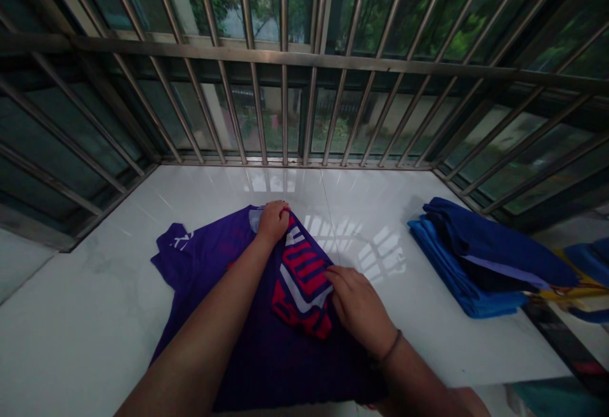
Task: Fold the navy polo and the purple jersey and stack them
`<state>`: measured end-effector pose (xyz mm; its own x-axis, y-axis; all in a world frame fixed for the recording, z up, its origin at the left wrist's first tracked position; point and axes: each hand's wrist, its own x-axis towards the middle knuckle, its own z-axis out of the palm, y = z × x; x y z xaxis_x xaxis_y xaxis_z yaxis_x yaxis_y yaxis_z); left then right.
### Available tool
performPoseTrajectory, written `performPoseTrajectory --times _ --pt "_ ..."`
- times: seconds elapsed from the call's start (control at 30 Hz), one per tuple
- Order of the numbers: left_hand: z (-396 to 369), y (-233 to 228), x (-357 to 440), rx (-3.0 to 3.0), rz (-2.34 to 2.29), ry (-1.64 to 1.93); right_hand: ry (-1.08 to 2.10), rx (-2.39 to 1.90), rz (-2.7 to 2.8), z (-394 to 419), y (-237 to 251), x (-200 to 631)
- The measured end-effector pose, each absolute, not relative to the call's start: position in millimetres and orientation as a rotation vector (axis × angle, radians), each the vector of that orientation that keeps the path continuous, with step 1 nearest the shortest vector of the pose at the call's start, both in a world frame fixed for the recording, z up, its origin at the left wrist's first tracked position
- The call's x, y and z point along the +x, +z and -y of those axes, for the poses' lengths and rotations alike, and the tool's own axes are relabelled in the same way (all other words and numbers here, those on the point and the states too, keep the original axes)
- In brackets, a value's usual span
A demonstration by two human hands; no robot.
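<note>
1. While the left hand point(275, 221) pinches cloth at the neckline, the purple short-sleeved fabric shirt point(204, 271) lies spread on the glossy white marbled surface point(95, 315), in front of the metal window bars point(284, 58).
2. The right hand point(356, 306), with a dark thin band point(392, 347) on its wrist, has fingertips and thumb gathered on the edge of the red, white and purple patterned section point(304, 284), which seems gripped between them.
3. That patterned section rests over the shirt's body, so one side looks turned inward already; the purple sleeve point(174, 261) on the opposite side lies stretched out, unfolded. Judging by this, the folding is at an early stage, with that sleeve, its side and the lower part left.
4. Well apart to the right sits a stack of folded navy and bright blue cloth point(480, 239), apparently finished.
5. A small white mark point(181, 241) shows on the outstretched sleeve, too small to identify; no brand, label or writing can be read anywhere.
</note>
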<state>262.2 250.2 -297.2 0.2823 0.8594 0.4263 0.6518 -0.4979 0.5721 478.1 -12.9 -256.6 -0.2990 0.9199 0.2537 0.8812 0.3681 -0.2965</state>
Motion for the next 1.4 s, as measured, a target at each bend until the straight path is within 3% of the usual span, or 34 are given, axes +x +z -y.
performPoseTrajectory --times 0.47,0.7,0.93,1.07,1.17,1.4 --pt "-248.2 -299.9 264.6 2.399 -1.349 0.907 0.272 -2.293 1.687 -17.2 -263.4 511.8" --pt "-248.4 -301.8 266.2 2.468 -1.310 0.837 0.250 -1.955 1.839 -15.0 -269.0 511.3" --pt "-242.7 -300.1 270.4 2.543 -1.274 0.676 0.102 -2.161 1.776 -19.3 -275.0 510.0" --pt "-239.7 -295.8 273.6 2.585 -1.319 0.469 -0.031 -1.954 1.911 -14.8 -280.8 505.4" --pt "-238.8 -293.9 275.1 2.594 -1.379 0.421 0.004 -1.769 2.133 -11.4 -289.9 499.4" --pt "-242.5 -290.4 284.5 2.514 -1.476 0.243 0.152 -1.884 2.240 -14.0 -300.6 497.8"
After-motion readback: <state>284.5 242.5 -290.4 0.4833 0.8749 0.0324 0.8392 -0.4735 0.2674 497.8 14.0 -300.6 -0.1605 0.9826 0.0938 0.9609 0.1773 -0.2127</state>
